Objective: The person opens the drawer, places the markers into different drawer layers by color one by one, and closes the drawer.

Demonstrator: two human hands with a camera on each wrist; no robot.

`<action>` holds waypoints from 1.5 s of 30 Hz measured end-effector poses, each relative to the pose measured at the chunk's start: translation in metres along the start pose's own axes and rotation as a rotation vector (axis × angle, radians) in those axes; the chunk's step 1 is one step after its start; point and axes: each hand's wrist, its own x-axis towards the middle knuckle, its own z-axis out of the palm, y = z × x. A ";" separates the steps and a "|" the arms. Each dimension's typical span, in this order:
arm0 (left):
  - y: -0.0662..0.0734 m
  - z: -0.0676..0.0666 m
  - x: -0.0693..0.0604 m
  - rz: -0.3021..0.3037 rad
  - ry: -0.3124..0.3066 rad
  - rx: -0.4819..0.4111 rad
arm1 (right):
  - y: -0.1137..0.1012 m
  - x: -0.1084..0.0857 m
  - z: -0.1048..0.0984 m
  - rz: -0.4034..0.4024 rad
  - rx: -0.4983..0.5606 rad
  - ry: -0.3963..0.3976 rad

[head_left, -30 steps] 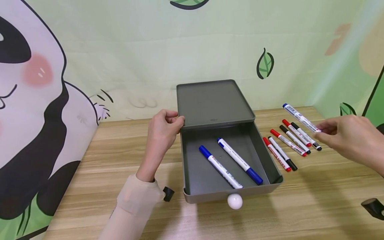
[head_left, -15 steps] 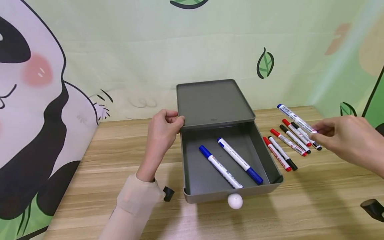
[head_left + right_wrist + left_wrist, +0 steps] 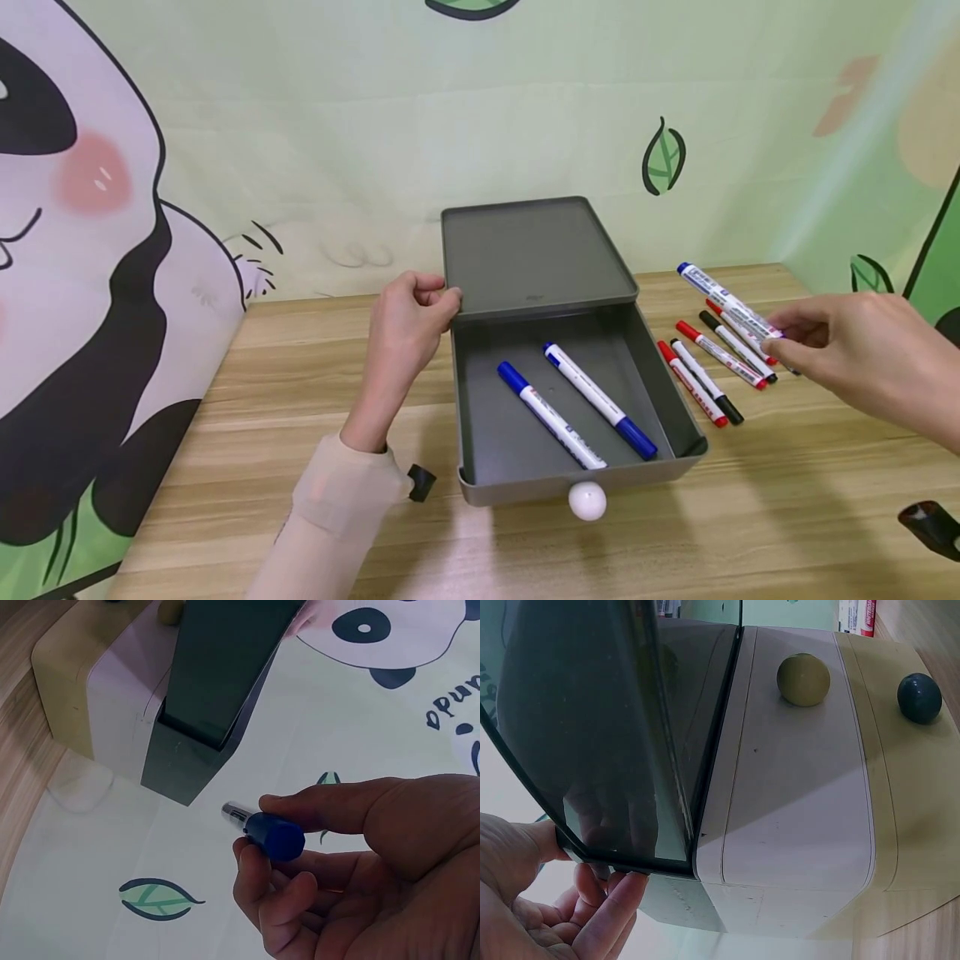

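Observation:
My left hand pinches the front left corner of the dark grey top of a drawer unit; in the left wrist view its thumb and fingers lie either side of that edge. Below the top, a grey drawer with a white knob stands pulled out. Inside lie a blue-capped marker and another blue marker, slanted side by side. To the right, my right hand holds a third blue marker by one end, above the loose markers; its blue end shows in the right wrist view.
Several red and black markers, among them a red marker and a black marker, lie on the wooden table right of the drawer. Lower tiers with a yellowish knob and a dark knob show. A panda-print cloth hangs behind.
My right hand has moved left with the blue marker, now further over the loose markers. The left hand, the drawer and the two markers inside have stayed put.

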 end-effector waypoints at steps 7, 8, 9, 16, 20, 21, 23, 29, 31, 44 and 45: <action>0.000 0.000 0.000 0.002 0.002 0.008 | -0.007 -0.002 0.000 -0.006 0.023 -0.028; 0.000 0.000 0.000 0.002 0.002 0.009 | -0.007 -0.003 0.000 -0.010 0.025 -0.027; 0.000 0.000 0.000 0.002 0.002 0.009 | -0.008 -0.003 0.000 -0.016 0.027 -0.025; 0.000 0.000 0.001 0.000 -0.003 0.006 | -0.017 -0.006 -0.002 -0.069 0.036 -0.003; 0.000 0.000 0.000 0.000 -0.003 0.006 | -0.023 -0.009 -0.002 -0.085 0.040 -0.006; 0.000 0.000 0.000 -0.001 -0.003 0.006 | -0.024 -0.009 -0.002 -0.087 0.043 -0.010; 0.000 0.000 0.000 -0.002 -0.005 0.005 | -0.026 -0.010 -0.002 -0.088 0.049 -0.018; 0.000 0.000 0.000 -0.002 -0.007 -0.001 | -0.030 -0.012 -0.001 -0.100 0.060 -0.027; -0.001 0.000 0.000 -0.003 -0.006 0.000 | -0.032 -0.012 0.000 -0.102 0.061 -0.033; -0.001 0.000 0.000 -0.002 -0.002 0.003 | -0.044 -0.010 0.003 -0.131 0.070 -0.059; -0.001 0.000 0.000 -0.001 -0.001 0.003 | -0.044 -0.010 0.003 -0.133 0.073 -0.061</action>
